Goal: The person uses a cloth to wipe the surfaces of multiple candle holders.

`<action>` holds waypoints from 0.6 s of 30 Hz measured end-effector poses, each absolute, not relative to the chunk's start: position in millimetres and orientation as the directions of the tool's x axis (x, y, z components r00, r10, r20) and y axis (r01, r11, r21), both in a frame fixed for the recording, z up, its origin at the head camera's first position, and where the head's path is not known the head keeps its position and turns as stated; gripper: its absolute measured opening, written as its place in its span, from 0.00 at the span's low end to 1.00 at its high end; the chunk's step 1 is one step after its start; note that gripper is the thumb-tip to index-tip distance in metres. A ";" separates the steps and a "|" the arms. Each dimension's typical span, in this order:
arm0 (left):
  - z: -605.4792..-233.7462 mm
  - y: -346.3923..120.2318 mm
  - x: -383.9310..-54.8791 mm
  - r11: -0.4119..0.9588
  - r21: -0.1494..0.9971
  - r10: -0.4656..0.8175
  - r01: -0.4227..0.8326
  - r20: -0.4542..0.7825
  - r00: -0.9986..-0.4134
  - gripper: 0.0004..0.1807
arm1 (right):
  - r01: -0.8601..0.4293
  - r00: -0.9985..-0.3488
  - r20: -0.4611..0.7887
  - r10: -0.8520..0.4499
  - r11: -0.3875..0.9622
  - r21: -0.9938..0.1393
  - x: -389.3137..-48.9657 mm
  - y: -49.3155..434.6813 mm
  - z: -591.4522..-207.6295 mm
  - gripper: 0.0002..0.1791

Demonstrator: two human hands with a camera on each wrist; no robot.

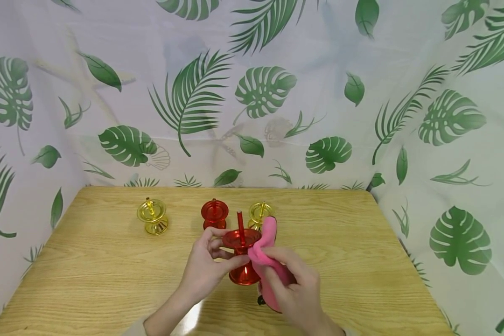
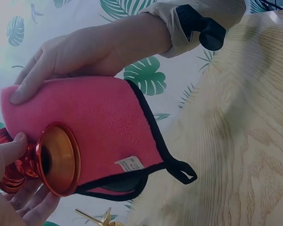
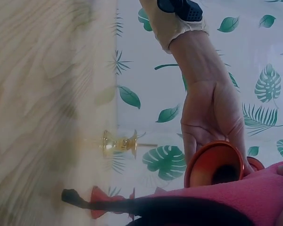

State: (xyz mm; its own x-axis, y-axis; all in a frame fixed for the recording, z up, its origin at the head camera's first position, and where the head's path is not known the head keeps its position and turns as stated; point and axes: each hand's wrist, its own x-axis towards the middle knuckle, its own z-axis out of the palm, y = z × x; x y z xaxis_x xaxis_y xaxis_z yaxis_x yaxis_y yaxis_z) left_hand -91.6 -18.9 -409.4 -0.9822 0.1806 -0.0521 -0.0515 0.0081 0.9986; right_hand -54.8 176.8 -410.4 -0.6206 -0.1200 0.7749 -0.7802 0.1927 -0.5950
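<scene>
My left hand (image 1: 202,269) grips a shiny red candle holder (image 1: 244,276) by its waist, above the wooden table, with its thin spike pointing up. In the left wrist view, the flared hollow base of this candle holder (image 2: 61,157) faces the camera. A pink cloth (image 1: 269,232) with black edging is pinched in my right hand (image 1: 299,285) and meets the right side of the holder's dish. The cloth (image 2: 106,122) hangs down with a white label and a black loop, seen from the left wrist. In the right wrist view it hides part of the candle holder (image 3: 212,165).
Behind my hands, a second red candle holder (image 1: 214,212) stands on the wooden table (image 1: 348,261). One gold candle holder (image 1: 152,214) is at the back left; another gold one (image 1: 258,211) stands behind the cloth, partly covered. Leaf-printed fabric (image 1: 277,154) hangs around the table.
</scene>
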 end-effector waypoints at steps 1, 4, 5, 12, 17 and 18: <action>-409.6 -19.0 -91.5 0.007 0.999 0.182 -0.050 -0.050 -0.982 0.31 | -0.767 -0.637 0.762 -0.116 0.199 -0.611 -55.8 177.0 -411.0 0.23; -410.1 -19.0 -91.4 0.006 0.999 0.188 -0.049 -0.049 -0.981 0.31 | -0.712 -0.699 0.707 -0.104 0.196 -0.675 -59.3 177.7 -412.7 0.22; -410.4 -19.0 -91.4 0.005 0.999 0.189 -0.052 -0.052 -0.981 0.31 | -0.695 -0.716 0.692 -0.096 0.200 -0.691 -60.6 177.9 -413.5 0.21; -412.9 -19.0 -90.7 0.007 0.998 0.194 -0.062 -0.063 -0.979 0.30 | -0.606 -0.788 0.614 -0.039 0.227 -0.763 -67.0 180.3 -418.4 0.14; -414.4 -21.5 -89.8 -0.011 0.999 0.214 -0.053 -0.049 -0.976 0.30 | -0.541 -0.835 0.550 0.020 0.155 -0.827 -70.4 183.5 -420.3 0.12; -414.4 -22.0 -89.7 -0.014 0.998 0.221 -0.053 -0.048 -0.974 0.30 | -0.538 -0.838 0.545 0.025 0.133 -0.833 -71.3 184.1 -420.9 0.12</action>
